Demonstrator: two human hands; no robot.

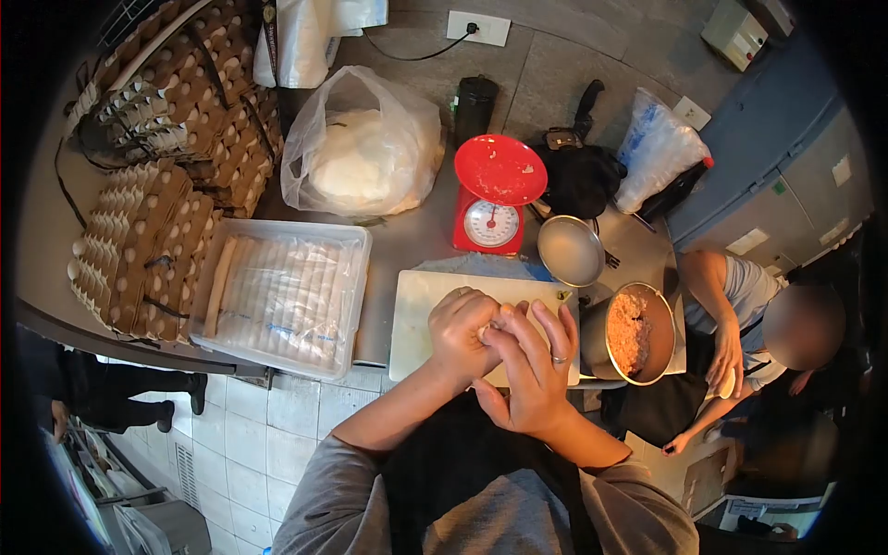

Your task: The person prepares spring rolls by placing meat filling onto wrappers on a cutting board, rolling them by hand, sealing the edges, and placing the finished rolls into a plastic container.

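Above a white cutting board [412, 324], my two hands meet. My left hand [461, 335] is closed, its fingers curled in against the other hand; what it holds, if anything, is hidden. My right hand [532, 370], with a ring on one finger, has its fingers partly bent and spread, with the fingertips near the left hand. A small pale bit shows between the hands, too small to name. Right of the board stands a metal pot [661, 335] with a pinkish minced mixture [629, 335]. Behind the board is a red kitchen scale [488, 208].
A plastic box of pale rolls [282, 291] stands left, with egg trays [139, 250] beyond. Farther back are a bag of white food [365, 162], a metal pan [569, 252] and a bag of clear plastic items [657, 153]. A co-worker's arm [717, 296] is at right.
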